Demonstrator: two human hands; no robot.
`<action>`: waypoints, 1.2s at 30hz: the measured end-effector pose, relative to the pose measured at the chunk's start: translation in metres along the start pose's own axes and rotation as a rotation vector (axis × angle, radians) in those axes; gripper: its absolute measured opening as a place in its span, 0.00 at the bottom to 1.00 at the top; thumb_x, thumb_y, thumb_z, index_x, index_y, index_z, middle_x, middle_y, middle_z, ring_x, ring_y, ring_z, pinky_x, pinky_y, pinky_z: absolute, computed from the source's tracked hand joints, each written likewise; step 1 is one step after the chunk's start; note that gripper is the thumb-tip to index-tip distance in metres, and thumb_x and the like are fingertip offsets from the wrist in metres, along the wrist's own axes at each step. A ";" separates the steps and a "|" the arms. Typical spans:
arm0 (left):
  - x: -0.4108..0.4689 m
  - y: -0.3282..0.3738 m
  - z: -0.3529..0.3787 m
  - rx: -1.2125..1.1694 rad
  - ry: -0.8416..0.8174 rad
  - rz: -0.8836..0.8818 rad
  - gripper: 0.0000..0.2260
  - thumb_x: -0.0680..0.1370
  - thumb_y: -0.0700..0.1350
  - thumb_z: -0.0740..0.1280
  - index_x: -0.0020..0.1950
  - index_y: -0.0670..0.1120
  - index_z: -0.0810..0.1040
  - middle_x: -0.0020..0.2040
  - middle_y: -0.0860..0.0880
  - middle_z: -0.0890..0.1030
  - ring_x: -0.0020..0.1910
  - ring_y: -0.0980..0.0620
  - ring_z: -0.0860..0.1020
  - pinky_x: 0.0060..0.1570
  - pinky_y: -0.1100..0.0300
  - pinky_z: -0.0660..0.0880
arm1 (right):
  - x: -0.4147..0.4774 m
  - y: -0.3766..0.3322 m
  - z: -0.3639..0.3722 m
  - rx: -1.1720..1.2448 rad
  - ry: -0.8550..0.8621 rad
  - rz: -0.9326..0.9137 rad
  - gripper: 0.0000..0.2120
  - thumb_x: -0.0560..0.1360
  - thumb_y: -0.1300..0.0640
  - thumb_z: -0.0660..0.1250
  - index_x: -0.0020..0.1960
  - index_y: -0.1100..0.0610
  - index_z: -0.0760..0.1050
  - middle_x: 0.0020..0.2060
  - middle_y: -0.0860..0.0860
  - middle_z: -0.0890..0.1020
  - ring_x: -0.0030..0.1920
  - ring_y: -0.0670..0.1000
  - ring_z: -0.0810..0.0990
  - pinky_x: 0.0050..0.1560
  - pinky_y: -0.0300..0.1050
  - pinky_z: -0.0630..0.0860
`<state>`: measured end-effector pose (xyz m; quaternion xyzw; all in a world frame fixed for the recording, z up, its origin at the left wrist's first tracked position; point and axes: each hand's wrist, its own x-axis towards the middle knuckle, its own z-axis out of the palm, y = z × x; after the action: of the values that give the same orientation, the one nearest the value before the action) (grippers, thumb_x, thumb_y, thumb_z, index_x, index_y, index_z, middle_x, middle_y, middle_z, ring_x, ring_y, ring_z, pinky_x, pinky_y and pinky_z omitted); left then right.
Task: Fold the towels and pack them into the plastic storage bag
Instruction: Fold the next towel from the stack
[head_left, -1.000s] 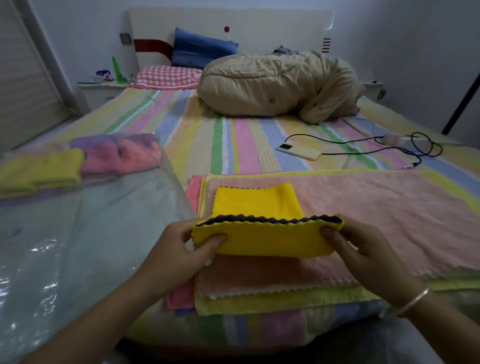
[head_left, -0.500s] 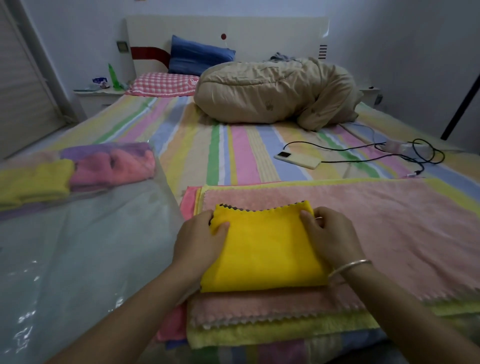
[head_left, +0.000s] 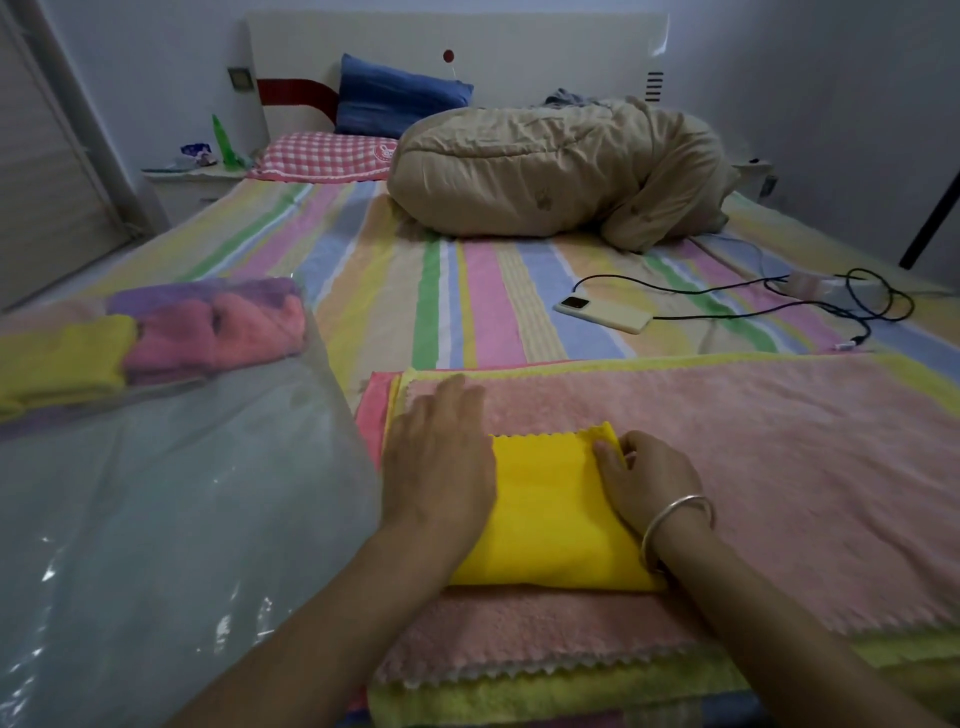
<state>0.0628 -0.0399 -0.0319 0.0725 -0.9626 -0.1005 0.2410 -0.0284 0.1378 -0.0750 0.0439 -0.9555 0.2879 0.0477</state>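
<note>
A folded yellow towel lies on a stack of flat towels, the top one pink, near the bed's front edge. My left hand lies flat, fingers spread, over the yellow towel's left side. On the right side my right hand rests with its fingertips pinching the far right corner. The clear plastic storage bag is spread out on the left. Inside it at the far end are folded towels: a yellow one and pink and purple ones.
A phone on a black cable lies mid-bed to the right. A bundled beige quilt and pillows sit at the head of the striped bed. A nightstand stands at the back left.
The yellow towel's raised near half was folded over and laid flat on the stack. It looks narrower now. My left hand went from gripping its edge to pressing flat on it.
</note>
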 end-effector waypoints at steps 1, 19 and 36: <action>-0.004 0.012 0.000 -0.032 -0.089 0.060 0.21 0.80 0.49 0.59 0.73 0.48 0.67 0.74 0.48 0.66 0.71 0.45 0.66 0.69 0.48 0.63 | -0.001 -0.001 -0.001 0.010 0.003 0.004 0.17 0.79 0.44 0.60 0.50 0.58 0.77 0.49 0.58 0.82 0.51 0.60 0.79 0.46 0.48 0.72; -0.036 0.009 0.053 0.029 -0.451 0.185 0.46 0.65 0.70 0.22 0.80 0.54 0.44 0.80 0.49 0.41 0.78 0.49 0.38 0.72 0.43 0.33 | -0.051 -0.008 -0.033 0.234 -0.302 0.116 0.25 0.72 0.50 0.72 0.64 0.59 0.70 0.53 0.53 0.79 0.45 0.49 0.76 0.39 0.41 0.70; -0.022 -0.005 0.046 -0.963 -0.271 -0.218 0.21 0.80 0.54 0.53 0.72 0.51 0.68 0.70 0.51 0.72 0.70 0.52 0.68 0.72 0.53 0.61 | -0.077 -0.064 -0.047 -0.050 -0.160 -0.298 0.28 0.70 0.48 0.70 0.68 0.46 0.69 0.49 0.47 0.79 0.50 0.50 0.78 0.46 0.45 0.73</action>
<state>0.0607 -0.0329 -0.0825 0.0394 -0.8165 -0.5658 0.1081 0.0582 0.1145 -0.0100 0.2069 -0.9460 0.2492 0.0149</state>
